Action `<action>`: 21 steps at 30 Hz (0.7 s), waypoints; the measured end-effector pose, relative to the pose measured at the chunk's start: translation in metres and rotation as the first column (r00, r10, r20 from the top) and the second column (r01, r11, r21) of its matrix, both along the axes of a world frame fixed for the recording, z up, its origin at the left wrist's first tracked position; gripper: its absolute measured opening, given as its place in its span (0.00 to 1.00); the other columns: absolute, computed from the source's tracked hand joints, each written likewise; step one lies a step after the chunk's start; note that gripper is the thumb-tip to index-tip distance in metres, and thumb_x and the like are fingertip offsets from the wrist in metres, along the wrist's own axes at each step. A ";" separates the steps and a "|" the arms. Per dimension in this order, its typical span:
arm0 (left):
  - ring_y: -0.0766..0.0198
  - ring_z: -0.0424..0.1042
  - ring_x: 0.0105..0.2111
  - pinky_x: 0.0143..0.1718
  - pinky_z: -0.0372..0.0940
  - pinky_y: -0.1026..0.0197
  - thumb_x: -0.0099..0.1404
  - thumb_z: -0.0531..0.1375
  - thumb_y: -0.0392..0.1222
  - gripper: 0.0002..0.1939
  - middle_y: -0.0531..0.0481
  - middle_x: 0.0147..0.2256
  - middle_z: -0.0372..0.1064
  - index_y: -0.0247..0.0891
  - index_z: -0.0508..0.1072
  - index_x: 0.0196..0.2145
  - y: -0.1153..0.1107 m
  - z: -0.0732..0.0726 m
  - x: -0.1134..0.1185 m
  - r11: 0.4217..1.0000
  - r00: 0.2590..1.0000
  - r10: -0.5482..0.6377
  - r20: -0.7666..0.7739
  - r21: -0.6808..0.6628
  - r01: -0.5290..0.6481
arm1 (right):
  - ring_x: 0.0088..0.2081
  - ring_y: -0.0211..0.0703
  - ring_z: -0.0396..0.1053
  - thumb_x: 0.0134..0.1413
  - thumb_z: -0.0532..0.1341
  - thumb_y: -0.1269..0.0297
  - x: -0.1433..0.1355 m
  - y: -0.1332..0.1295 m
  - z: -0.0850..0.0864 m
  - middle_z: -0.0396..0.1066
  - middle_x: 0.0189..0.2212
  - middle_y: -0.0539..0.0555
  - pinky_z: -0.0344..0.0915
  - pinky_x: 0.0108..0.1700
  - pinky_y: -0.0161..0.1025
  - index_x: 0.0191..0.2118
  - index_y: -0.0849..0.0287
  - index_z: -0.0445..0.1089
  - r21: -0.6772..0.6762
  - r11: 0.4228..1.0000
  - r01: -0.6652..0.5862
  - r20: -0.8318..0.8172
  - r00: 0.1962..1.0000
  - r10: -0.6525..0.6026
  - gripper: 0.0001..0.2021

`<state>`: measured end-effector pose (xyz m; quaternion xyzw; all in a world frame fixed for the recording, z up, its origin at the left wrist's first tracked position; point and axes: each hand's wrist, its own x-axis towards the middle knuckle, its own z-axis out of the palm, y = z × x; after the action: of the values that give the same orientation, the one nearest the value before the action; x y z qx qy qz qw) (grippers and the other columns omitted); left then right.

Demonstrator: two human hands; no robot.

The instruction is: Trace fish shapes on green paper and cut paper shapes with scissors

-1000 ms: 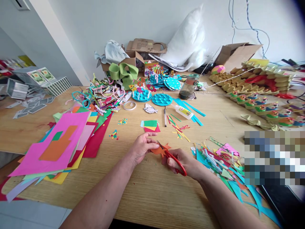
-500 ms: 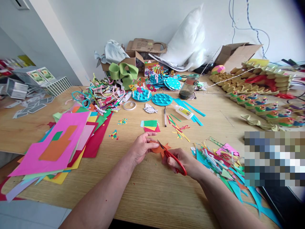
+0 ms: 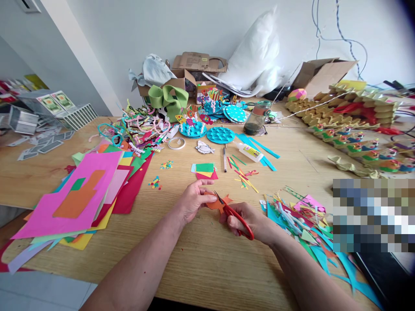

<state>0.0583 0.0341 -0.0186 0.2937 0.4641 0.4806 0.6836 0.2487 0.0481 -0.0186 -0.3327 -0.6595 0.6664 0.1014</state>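
Note:
My left hand (image 3: pixel 193 202) pinches a small piece of orange paper (image 3: pixel 214 204) between thumb and fingers, just above the table. Red-handled scissors (image 3: pixel 240 221) are gripped in my right hand (image 3: pixel 250 219), their dark blades lying across the orange paper and pointing up and left. Part of the paper sticks out beyond the blades on the right. Ahead of my hands is a small stack of green, yellow and red paper pieces (image 3: pixel 205 168). A white paper fish with drawn outlines (image 3: pixel 205 147) lies behind that, with a pen (image 3: pixel 225 160) to its right.
Coloured paper sheets (image 3: pixel 97 185) pile up at left, paper scraps (image 3: pixel 301 216) at right. A glue bottle (image 3: pixel 249 152), thin paper strips (image 3: pixel 241 172), blue discs (image 3: pixel 220 134) and a glass jar (image 3: pixel 256 119) stand or lie farther back. Egg cartons (image 3: pixel 353 108) fill the right rear.
The scissors and the orange paper have shifted very slightly against each other. Both hands keep nearly the same place, and the other things have not moved.

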 end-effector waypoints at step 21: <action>0.69 0.69 0.24 0.27 0.61 0.66 0.43 0.69 0.33 0.30 0.55 0.25 0.70 0.34 0.65 0.45 0.000 0.001 0.000 1.000 0.999 0.015 0.042 -0.003 -0.014 | 0.18 0.32 0.54 0.44 0.59 0.34 0.001 -0.001 0.000 0.59 0.17 0.47 0.47 0.19 0.32 0.28 0.62 0.65 0.002 1.000 0.026 0.002 1.000 -0.026 0.30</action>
<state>0.0582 0.0341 -0.0177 0.2794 0.4524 0.4910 0.6901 0.2494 0.0474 -0.0183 -0.3419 -0.6559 0.6640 0.1095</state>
